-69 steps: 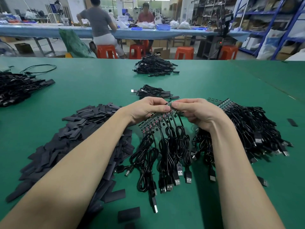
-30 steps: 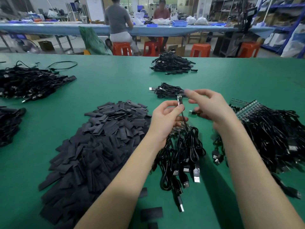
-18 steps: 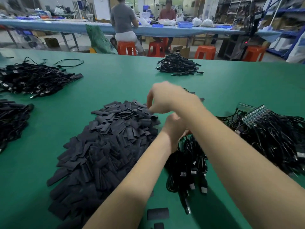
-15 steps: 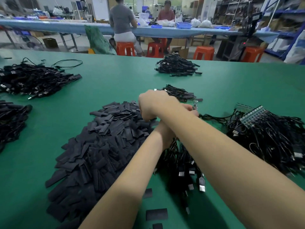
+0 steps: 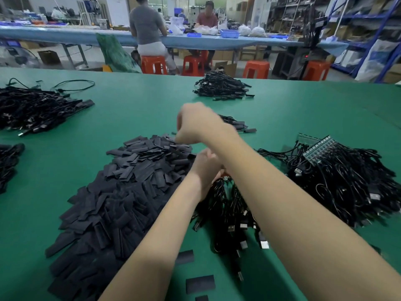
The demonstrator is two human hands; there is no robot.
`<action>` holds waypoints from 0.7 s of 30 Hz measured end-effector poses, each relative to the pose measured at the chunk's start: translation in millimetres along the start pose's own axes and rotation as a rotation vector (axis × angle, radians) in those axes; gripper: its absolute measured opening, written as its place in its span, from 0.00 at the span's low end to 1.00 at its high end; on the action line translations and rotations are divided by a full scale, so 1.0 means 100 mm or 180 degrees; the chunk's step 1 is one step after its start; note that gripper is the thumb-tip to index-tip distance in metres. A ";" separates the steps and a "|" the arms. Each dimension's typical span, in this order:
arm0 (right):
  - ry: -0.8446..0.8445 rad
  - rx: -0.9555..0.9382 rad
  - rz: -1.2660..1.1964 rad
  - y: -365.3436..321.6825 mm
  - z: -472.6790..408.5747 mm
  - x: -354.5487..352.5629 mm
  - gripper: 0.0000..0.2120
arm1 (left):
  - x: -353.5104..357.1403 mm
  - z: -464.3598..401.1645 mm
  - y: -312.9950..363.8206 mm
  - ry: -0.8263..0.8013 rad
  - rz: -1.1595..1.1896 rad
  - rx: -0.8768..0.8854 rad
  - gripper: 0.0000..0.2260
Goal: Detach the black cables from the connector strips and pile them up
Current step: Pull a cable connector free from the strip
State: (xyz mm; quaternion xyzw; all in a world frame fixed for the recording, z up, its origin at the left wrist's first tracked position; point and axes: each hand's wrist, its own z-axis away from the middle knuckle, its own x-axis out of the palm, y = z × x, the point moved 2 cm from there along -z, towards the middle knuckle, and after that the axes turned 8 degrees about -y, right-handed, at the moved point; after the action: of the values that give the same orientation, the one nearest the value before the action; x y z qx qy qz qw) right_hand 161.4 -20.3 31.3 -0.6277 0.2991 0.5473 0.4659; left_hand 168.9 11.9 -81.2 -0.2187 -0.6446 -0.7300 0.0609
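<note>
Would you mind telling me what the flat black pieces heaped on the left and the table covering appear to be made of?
Flat black pieces: matte, thin flattened strips, likely plastic or rubber sleeving; they lie limp without glare. Table covering: smooth green mat, probably rubber or vinyl, given its even, faint sheen.

matt green table (image 5: 134,118), glossy cables (image 5: 347,183) (plastic-sheathed)

On the table (image 5: 130,118), a heap of flat sleeves (image 5: 121,192) lies left of a cable bunch (image 5: 230,209); a tangle with connector strips (image 5: 321,148) lies right, smaller cable piles (image 5: 221,85) behind.
</note>
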 end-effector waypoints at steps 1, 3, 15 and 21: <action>0.0282 -0.0029 -0.0423 0.13 0.09 -0.11 0.02 | 0.00 0.00 0.00 -0.0030 -0.0035 0.0009 0.07; 0.0696 -0.0016 -0.1155 0.45 0.32 -0.22 0.08 | -0.02 0.02 0.02 -0.0110 -0.0121 0.0021 0.05; 0.1102 0.0157 -0.4907 1.40 0.96 0.38 0.09 | -0.11 0.05 0.14 -0.0345 -0.0706 0.0019 0.06; 0.1329 -0.0080 -0.5162 1.38 0.98 0.43 0.10 | -0.11 0.07 0.14 -0.0330 -0.0497 0.0037 0.09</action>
State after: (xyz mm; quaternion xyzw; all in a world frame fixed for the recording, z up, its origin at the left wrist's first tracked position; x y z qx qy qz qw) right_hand 8.9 21.2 -42.3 -0.7419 -0.1711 -0.0817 0.6431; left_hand 185.9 14.7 -71.8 -0.2050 -0.6663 -0.7164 -0.0285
